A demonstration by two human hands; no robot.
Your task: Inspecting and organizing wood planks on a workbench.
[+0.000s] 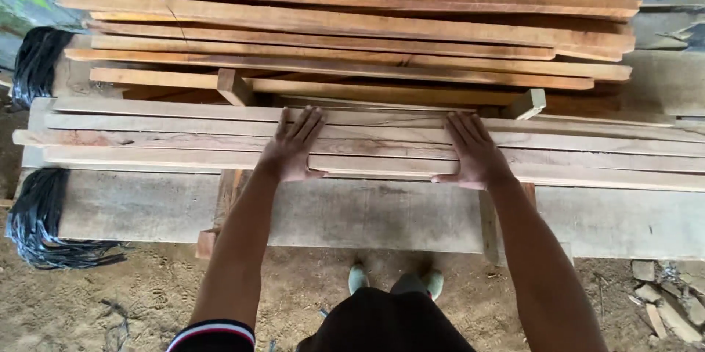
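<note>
Sandy yard, stacked planks (382,148), left hand (291,148), right hand (475,153) pressed flat

Both arms reach forward, left hand (292,148) and right hand (476,152) flat, palms down, fingers extended

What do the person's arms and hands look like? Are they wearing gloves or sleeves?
No gloves: the left hand and right hand are bare, with no rings or watch showing. Both forearms are bare too. A short dark sleeve with a white and red striped edge shows on the left arm.
</note>
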